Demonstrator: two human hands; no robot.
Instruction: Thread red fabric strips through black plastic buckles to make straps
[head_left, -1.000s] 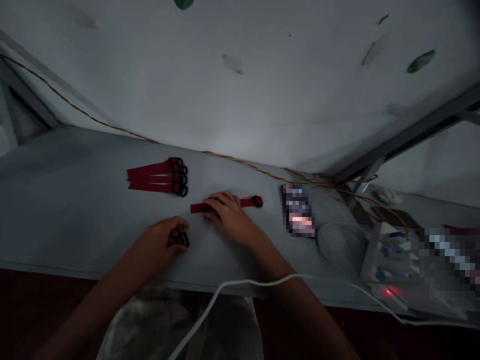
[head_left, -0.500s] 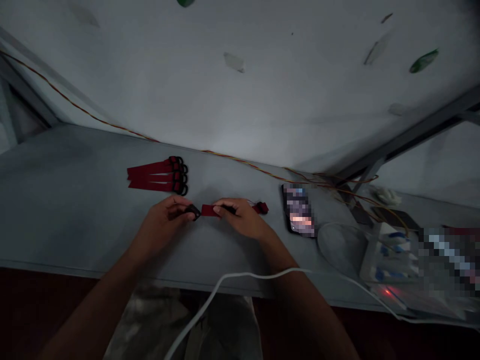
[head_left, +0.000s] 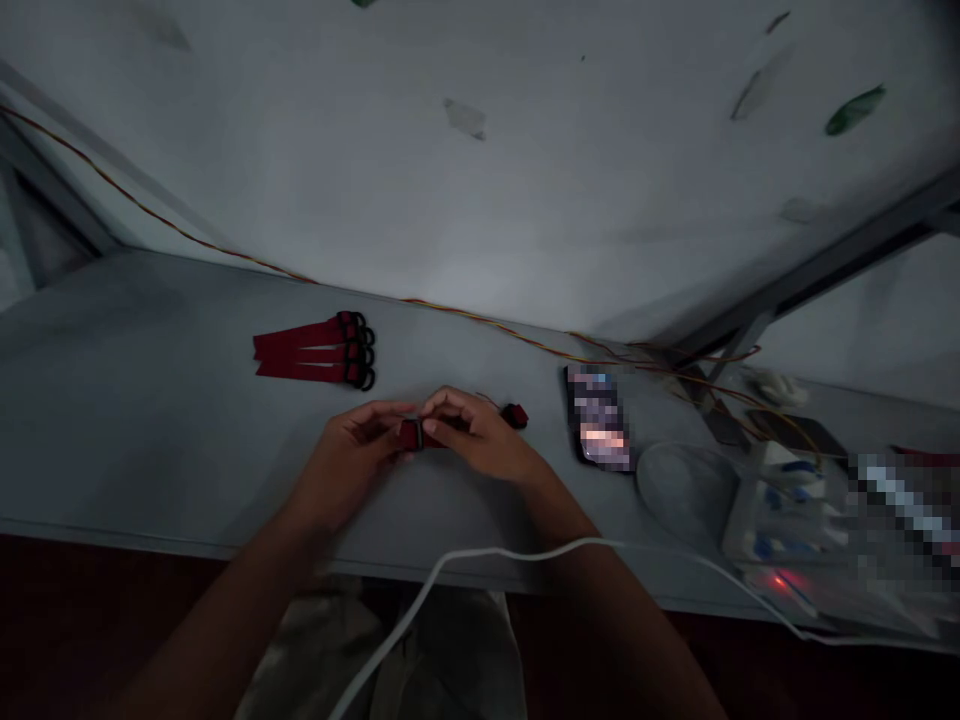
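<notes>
My left hand (head_left: 367,440) is closed on the left end of a red webbing strap (head_left: 409,434). A black buckle (head_left: 419,433) sits around the strap between my two hands. With thumb and fingers, my right hand (head_left: 472,432) pinches the same strap just right of the buckle; its fingers hide part of the strap. Beyond the right fingers lies a small red-and-black end piece (head_left: 515,415); whether it joins the strap is hidden. Several red straps with black rings (head_left: 307,355) lie fanned on the grey table behind my left hand.
A phone (head_left: 600,420) lies right of my right hand. Farther right stands a clear container (head_left: 787,510) beside a red light. A white cable (head_left: 517,553) crosses in front of my right forearm. Twisted wires (head_left: 480,319) run along the wall (head_left: 480,220) at the table's back.
The buckle was in my left fingers at the strap's free end; now the strap's red end shows on both sides of it. My hands have come together.
</notes>
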